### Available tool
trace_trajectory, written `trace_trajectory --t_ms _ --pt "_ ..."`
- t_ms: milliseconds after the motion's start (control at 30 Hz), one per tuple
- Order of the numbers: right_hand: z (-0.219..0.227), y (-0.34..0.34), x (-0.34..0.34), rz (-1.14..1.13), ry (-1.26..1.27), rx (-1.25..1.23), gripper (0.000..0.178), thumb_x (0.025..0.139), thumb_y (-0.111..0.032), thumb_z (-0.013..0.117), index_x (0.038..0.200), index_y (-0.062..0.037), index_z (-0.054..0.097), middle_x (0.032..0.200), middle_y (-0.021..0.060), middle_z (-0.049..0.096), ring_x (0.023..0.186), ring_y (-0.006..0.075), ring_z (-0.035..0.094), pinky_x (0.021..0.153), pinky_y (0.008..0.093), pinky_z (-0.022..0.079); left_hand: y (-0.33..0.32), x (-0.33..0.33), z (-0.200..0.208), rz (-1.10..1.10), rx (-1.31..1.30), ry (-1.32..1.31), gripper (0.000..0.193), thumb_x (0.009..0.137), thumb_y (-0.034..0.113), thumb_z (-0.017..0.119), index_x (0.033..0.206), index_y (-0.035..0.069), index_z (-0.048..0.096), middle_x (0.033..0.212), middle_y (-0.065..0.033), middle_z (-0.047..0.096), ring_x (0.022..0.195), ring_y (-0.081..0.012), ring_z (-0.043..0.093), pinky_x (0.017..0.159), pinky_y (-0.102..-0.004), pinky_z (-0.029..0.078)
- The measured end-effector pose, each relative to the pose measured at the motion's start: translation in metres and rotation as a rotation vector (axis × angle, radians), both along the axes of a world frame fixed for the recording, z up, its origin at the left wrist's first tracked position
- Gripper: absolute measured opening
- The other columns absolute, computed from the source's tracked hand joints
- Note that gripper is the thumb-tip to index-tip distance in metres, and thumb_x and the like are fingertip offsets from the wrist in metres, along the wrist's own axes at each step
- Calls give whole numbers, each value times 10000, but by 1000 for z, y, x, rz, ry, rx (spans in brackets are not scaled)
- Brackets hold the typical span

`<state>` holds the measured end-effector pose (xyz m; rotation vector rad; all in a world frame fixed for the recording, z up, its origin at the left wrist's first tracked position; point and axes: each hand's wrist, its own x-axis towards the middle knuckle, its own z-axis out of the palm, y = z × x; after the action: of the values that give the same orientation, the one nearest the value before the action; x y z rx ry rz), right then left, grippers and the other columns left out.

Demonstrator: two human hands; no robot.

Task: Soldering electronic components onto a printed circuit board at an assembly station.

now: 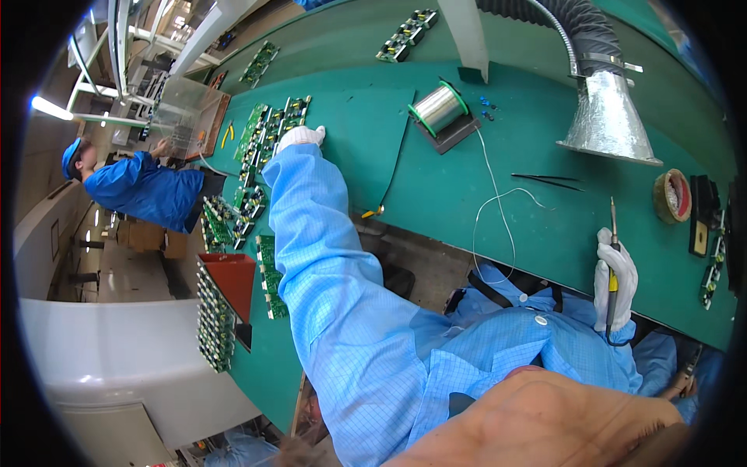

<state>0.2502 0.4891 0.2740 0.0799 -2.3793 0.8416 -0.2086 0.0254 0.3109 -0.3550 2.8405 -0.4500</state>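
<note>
My left hand (301,137), in a white glove, reaches far out to the right edge of a row of green circuit boards (272,124). Its fingers look curled at the edge of the nearest board, though they are partly hidden. Near the bench's front edge at the right, my right hand (620,276), also gloved, is wrapped round a soldering iron (612,292) with a yellow and black handle. The iron's tip points up and away from me. Thin solder wire (492,167) trails from a spool (438,109) across the green mat.
Black tweezers (547,181) lie near a silver fume hood (609,117). A round tin (671,196) and a black holder (703,214) stand right. Yellow pliers (227,134) lie beyond the boards; more boards (214,311) stand near a red bin (229,279). A co-worker (148,187) stands left.
</note>
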Motion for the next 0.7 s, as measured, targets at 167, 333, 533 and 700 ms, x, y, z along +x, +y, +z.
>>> trace_trajectory --t_ms 167,333,533,700 --pt "1 0 2 18 -20 -20 198 921 -13 594 1117 -31 612 1130 234 701 1042 379 692 933 442 528 108 -21 37 -553 232 232 639 885 599 520 1268 114 685 1221 -206 681 1115 -372 658 992 -438 504" --pt "5 1 -1 15 -44 12 193 917 -27 606 1109 -33 606 1106 224 703 1019 380 692 923 449 525 188 -46 15 -574 360 315 610 904 591 502 1252 124 681 1183 -202 691 1102 -369 658 971 -458 504" --pt "16 -4 -5 13 -23 15 189 890 -24 619 1079 -34 609 1013 219 695 943 366 702 881 448 534 227 -55 -19 -339 554 306 518 846 538 653 1235 200 712 1324 -145 625 1253 -330 579 1019 -456 474" --pt "21 -1 -9 41 -23 46 223 870 -4 627 1091 -35 616 1005 201 702 946 355 706 893 440 532 220 -67 -27 -355 518 526 465 828 493 695 1062 99 769 1045 -187 729 1003 -337 696 883 -428 533"
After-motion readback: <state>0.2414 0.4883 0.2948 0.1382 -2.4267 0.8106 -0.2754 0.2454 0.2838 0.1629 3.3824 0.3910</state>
